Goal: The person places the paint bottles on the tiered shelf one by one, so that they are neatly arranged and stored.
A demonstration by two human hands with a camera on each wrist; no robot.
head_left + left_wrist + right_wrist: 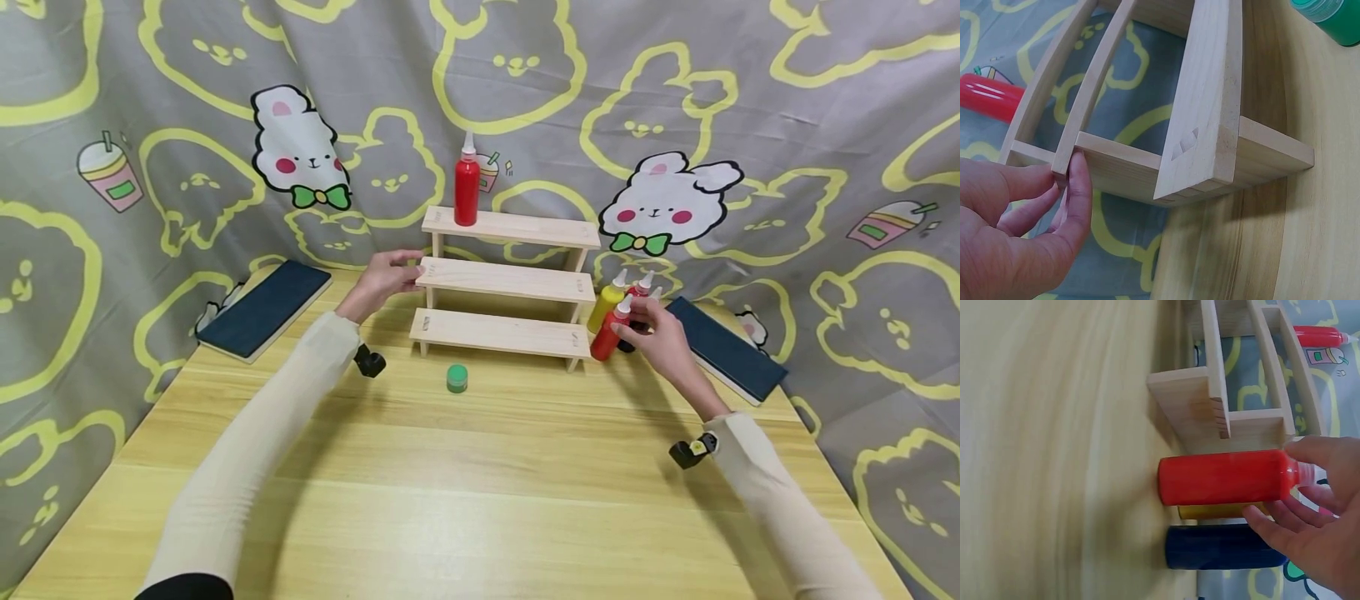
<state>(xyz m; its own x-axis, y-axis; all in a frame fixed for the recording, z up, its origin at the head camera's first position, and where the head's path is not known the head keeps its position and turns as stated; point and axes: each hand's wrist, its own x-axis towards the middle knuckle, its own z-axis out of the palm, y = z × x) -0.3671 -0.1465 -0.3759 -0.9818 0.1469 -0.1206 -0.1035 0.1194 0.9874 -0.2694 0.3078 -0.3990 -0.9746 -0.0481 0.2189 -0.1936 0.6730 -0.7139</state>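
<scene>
A three-step wooden display shelf stands toward the back of the table. My left hand pinches the left end of its middle board between thumb and fingers, seen closely in the left wrist view. At the shelf's right side, my right hand grips a red squeeze bottle near its shoulder, below the white nozzle. The bottle is roughly upright; I cannot tell whether its base touches the table. Behind it cluster a yellow bottle, another red bottle and a dark blue bottle, partly hidden.
Another red bottle stands on the top board's left part. A small green-lidded jar sits before the shelf. Dark blue books lie on both sides, the right one near my wrist. A patterned curtain hangs behind.
</scene>
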